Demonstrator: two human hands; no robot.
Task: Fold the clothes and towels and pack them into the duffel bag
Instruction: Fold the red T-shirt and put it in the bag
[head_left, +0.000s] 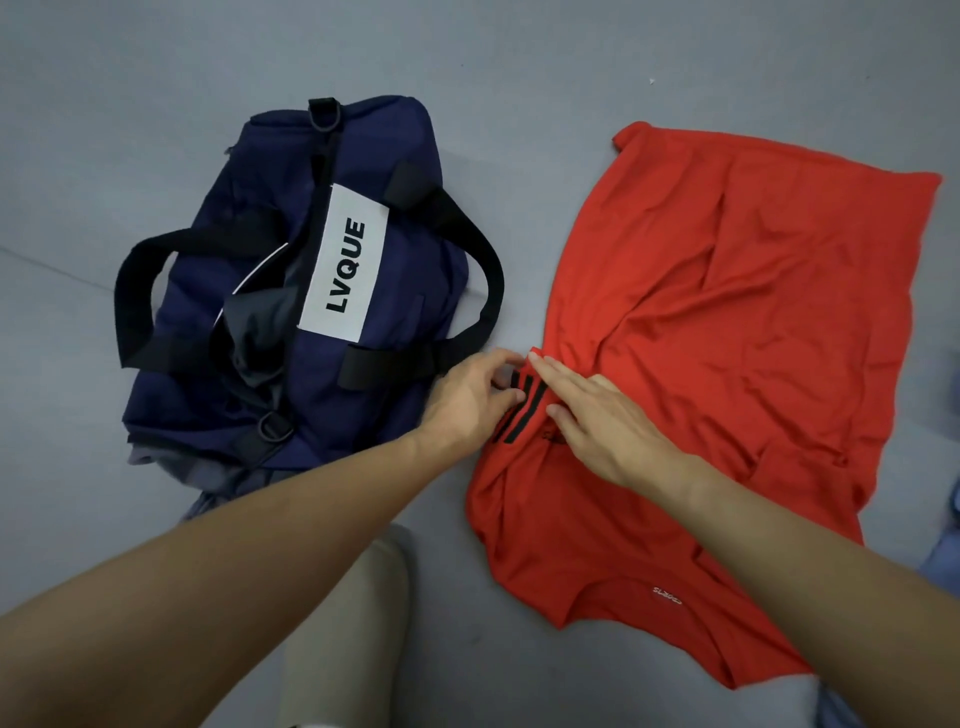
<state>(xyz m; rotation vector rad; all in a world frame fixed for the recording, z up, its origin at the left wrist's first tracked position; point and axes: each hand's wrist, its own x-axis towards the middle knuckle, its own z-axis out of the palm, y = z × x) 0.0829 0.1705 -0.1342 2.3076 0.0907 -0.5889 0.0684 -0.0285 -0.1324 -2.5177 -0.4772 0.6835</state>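
A red T-shirt (727, 291) with black sleeve stripes lies spread and wrinkled on the grey floor at the right, its collar toward me. My left hand (467, 400) pinches the striped sleeve edge at the shirt's left side. Flat on the same sleeve, just to the right, my right hand (602, 421) presses with straight fingers. The navy duffel bag (384, 291) with black handles and a white LVQUE label lies to the left of the shirt, its zipper partly open on dark lining.
Grey cloth (208, 473) sticks out from under the bag's near end. My knee in beige trousers (348, 613) sits at the bottom centre. Something blue (943, 551) shows at the right edge. Grey floor (104, 104) surrounds everything.
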